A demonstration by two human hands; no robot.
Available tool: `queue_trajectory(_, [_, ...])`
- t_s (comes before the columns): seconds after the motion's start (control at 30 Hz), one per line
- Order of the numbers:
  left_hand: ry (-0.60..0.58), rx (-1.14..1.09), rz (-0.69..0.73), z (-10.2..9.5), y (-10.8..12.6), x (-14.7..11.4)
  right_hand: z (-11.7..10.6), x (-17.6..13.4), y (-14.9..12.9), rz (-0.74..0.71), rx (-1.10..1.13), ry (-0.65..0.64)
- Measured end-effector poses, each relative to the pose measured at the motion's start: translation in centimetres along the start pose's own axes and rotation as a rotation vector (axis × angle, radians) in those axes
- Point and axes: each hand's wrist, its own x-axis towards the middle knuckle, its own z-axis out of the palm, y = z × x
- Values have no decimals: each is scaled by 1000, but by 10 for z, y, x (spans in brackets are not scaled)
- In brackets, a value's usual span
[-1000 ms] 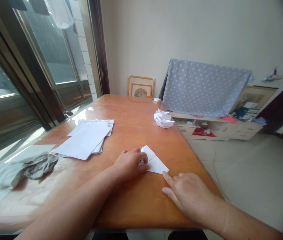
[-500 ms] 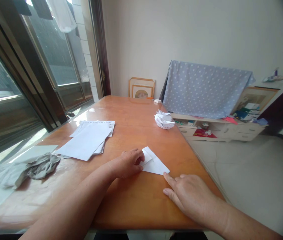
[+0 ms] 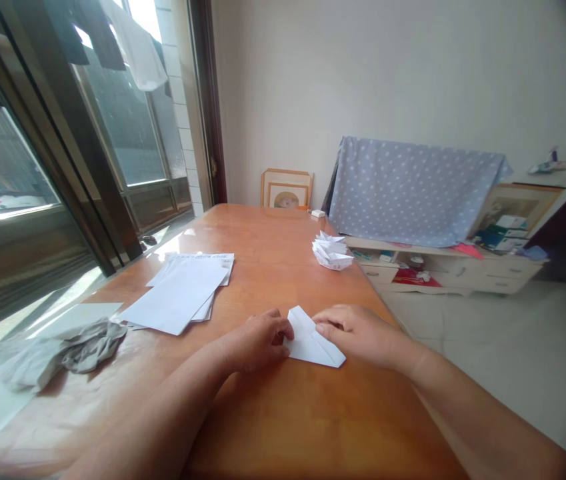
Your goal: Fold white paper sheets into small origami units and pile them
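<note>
Folded paper [image 3: 305, 349], toward right edge of table [image 3: 273, 413]; left hand [image 3: 261, 339], right hand [image 3: 363, 333] touching it, fingers half-curled, grips unclear. I judge: creasing; next needs steady pressure.

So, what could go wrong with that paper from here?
The left hand and right hand both touch the paper, so an uneven pull might skew its folds or tear it. The folded pile sits near the right edge of the table, so a stray knock could send it over.

Folded white paper [image 3: 305, 345], creased, lying on table [image 3: 283, 420]
</note>
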Motion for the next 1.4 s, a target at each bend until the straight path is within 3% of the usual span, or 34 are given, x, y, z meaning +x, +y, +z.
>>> queue_trajectory(0.17, [-5, 43, 27, -4, 7, -1, 37, 43, 14, -29, 69, 120])
queue_trajectory(0.37, [80, 160, -61, -10, 7, -1, 70, 50, 32, -31, 186, 159])
queue_trajectory(0.77, [77, 105, 22, -8, 1, 1, 60, 45, 37, 62, 126, 99])
queue_trajectory(1.0, [84, 96, 34, -7, -3, 3, 50, 32, 38, 265, 460, 16])
queue_trajectory(1.3, [84, 74, 46, -7, 1, 4, 35, 20, 35, 249, 759, -327])
queue_trajectory(1.4, [97, 39, 7, -6, 0, 6, 33, 19, 36, 197, 832, -368])
